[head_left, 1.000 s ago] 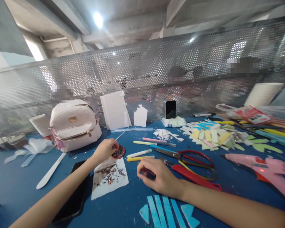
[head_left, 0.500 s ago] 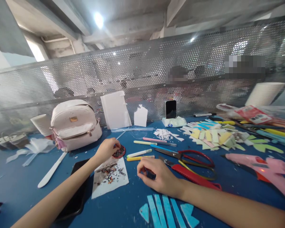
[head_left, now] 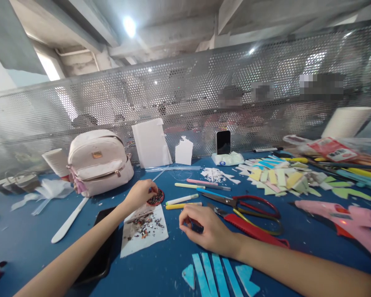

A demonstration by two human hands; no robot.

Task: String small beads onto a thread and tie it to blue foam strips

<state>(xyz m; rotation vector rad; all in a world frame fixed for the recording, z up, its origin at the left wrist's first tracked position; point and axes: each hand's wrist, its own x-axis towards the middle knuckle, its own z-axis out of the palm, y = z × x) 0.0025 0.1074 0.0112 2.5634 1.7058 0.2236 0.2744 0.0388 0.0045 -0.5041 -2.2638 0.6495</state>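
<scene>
My left hand (head_left: 139,194) rests at the edge of a small round red dish (head_left: 156,198) of dark glitter bits, its fingers curled in a pinch over the rim. Below the dish lies a white paper sheet (head_left: 144,232) strewn with the same bits. My right hand (head_left: 206,229) lies on the blue table (head_left: 27,243), fingers curled around a small dark object that I cannot make out. Light blue foam strips (head_left: 214,274) lie in front of it.
Red-handled scissors (head_left: 247,205), a red cutter (head_left: 249,229) and coloured pens (head_left: 185,199) lie right of the dish. A white backpack (head_left: 98,161), a black phone (head_left: 97,251), a pink glue gun (head_left: 340,216) and piles of coloured foam scraps (head_left: 278,177) surround the spot. A perforated metal screen (head_left: 185,103) backs the table.
Both hands have stayed almost still. Only the view has shifted slightly.
</scene>
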